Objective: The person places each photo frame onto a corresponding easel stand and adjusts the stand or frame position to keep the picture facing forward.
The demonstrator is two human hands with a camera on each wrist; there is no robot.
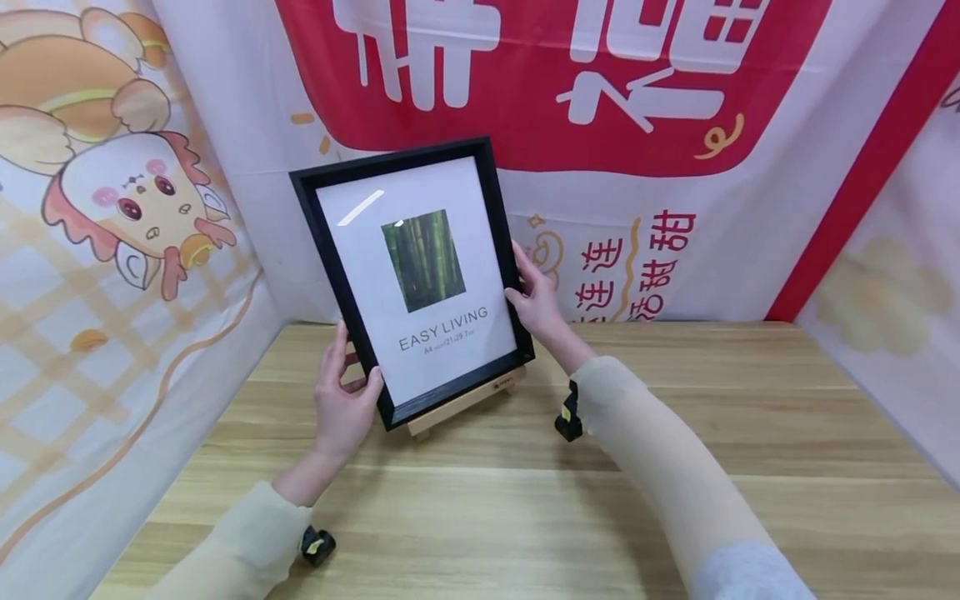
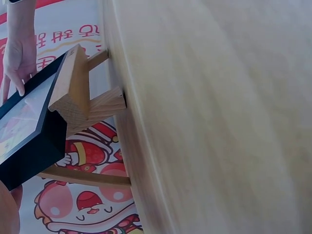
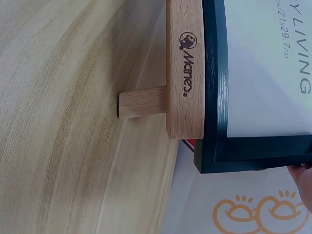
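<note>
A black picture frame [image 1: 352,242], with a bamboo print and "EASY LIVING" behind its clear front, leans back on a small wooden tabletop easel [image 1: 467,403]. My left hand [image 1: 345,404] holds the frame's lower left side, thumb at the front edge and fingers round the side. On the opposite side, somewhat higher, my right hand [image 1: 538,307] grips the edge with its thumb in front. The frame's bottom rests on the easel's ledge [image 3: 185,112], which is marked "Maries". The left wrist view shows the easel's legs [image 2: 105,105] on the table; the frame covers its upper part.
The wood-grain table [image 1: 525,517] ends at a back cloth [image 1: 750,250] with red and white lettering. A cartoon-printed cloth [image 1: 150,358] hangs at the left and another pale cloth [image 1: 885,308] at the right. Black wrist devices [image 1: 570,414] sit under both forearms.
</note>
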